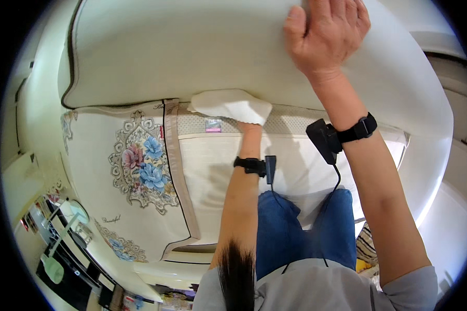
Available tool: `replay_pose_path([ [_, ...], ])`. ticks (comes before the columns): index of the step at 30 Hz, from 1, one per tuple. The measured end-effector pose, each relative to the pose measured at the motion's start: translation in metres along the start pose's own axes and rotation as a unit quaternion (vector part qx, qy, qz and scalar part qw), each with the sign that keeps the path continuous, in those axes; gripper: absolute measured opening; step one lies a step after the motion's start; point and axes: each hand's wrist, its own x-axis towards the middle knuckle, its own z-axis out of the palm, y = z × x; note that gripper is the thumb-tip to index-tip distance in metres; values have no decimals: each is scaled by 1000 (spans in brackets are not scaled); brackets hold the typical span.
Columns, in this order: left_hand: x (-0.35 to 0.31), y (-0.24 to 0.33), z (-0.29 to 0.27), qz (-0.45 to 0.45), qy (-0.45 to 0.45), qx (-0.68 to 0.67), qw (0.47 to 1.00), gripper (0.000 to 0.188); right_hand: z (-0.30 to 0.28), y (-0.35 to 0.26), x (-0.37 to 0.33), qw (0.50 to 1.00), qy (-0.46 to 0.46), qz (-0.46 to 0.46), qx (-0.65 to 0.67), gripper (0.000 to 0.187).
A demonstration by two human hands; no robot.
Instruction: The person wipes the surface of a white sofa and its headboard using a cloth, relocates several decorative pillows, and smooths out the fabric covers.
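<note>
The two hands are well apart on a cream sofa. The left hand (250, 125) is at the seat's rear edge, near the middle of its length, almost wholly hidden by a white cloth (231, 104); only the part next to the wrist shows. I cannot tell whether its fingers are closed on the cloth or flat beneath it. The cloth lies along the line where seat and backrest (192, 52) meet, hiding part of that join. Its lower edge looks finely scalloped.

The right hand (329, 36) rests palm down on the right part of the backrest, thumb set away from the fingers, whose tips are cut off by the upper edge of view. The palm is out of sight.

Just left of the left wrist, on a dotted strip (296, 116) along the seat's rear edge, lies a small clear packet (213, 126) with a pink band; its contents are too small to make out. A floral sofa cover (153, 176) spreads over the seat's left part.

Each wrist wears a black strap with a dark box. A dark tuft of hair (237, 274) hides part of the left arm. Striped fabric (366, 243) beside the jeans (280, 233) is mostly hidden.
</note>
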Motion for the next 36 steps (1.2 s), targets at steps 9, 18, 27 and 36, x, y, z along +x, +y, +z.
replay_pose_path([
  [9, -70, 24, 2, -9, -159, 48, 986, 52, -6, 8, -5, 992, -51, 71, 95, 48],
  [18, -83, 104, 65, 137, -250, 200, 937, 51, -39, 46, -55, 974, -46, 25, 219, 37],
  [27, -45, 100, 122, 77, -374, 419, 824, 50, -180, 118, -293, 814, -296, 367, 340, 9],
  [36, -104, 153, 177, -98, -436, 197, 872, 47, -169, 135, -389, 583, -378, 529, 488, 14],
])
